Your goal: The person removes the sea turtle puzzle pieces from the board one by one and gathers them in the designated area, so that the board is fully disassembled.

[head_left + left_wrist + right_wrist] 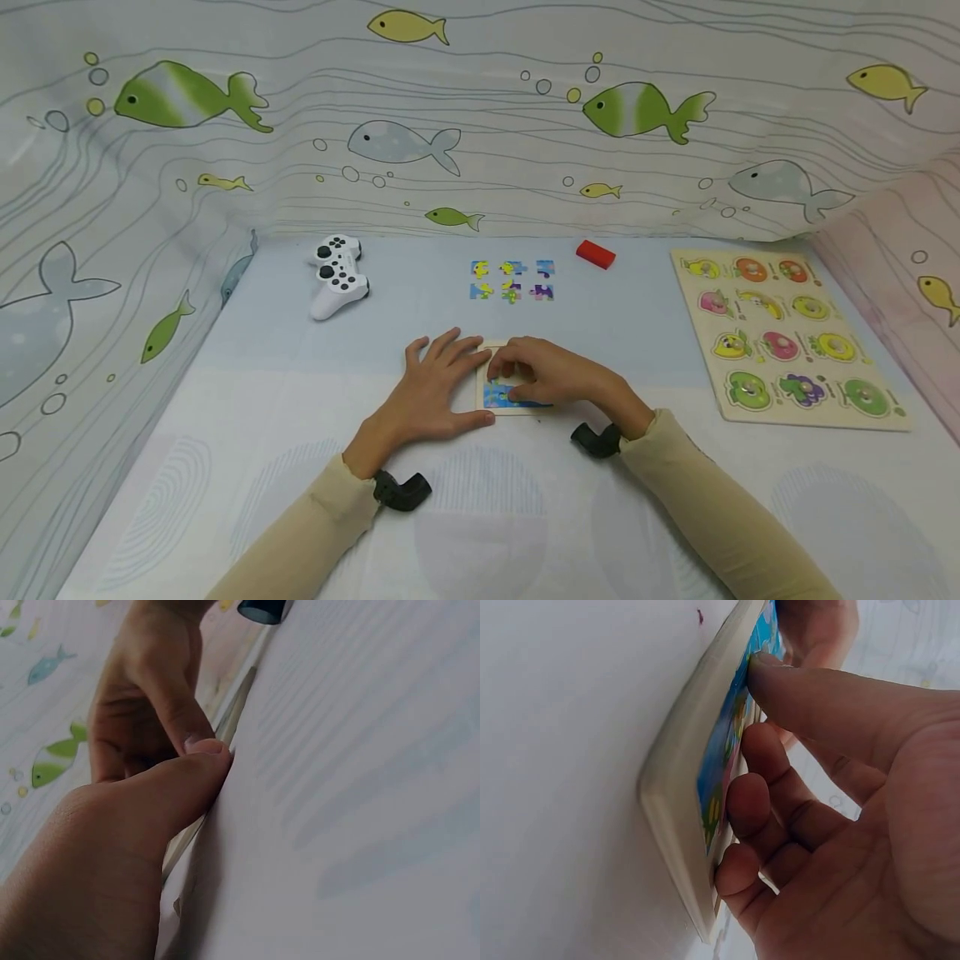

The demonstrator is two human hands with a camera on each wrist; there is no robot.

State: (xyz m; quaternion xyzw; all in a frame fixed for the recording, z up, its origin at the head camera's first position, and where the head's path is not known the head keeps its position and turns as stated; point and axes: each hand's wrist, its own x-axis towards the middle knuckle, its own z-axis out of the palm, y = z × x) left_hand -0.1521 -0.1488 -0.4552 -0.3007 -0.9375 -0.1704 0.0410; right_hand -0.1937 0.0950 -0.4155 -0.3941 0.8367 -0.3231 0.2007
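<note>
A small puzzle board (517,412) with a pale wooden rim lies flat between both hands, its lower part filled with blue picture pieces. My left hand (431,396) is spread at the board's left side, fingers mostly straight and thumb tip at the near left corner. Curled over the board, my right hand (551,371) has thumb and index finger on a blue puzzle piece (497,392), largely hidden by the fingers. In the right wrist view the thumb (780,682) touches the blue surface, and the other fingertips bend down close to the board (686,742).
Beyond the hands lie two rows of loose puzzle pieces (480,292), with a red block (596,254) to their right. A white game controller (341,279) is at the back left. At right lies a wooden fruit puzzle board (757,333). Fish-patterned cloth walls surround the table.
</note>
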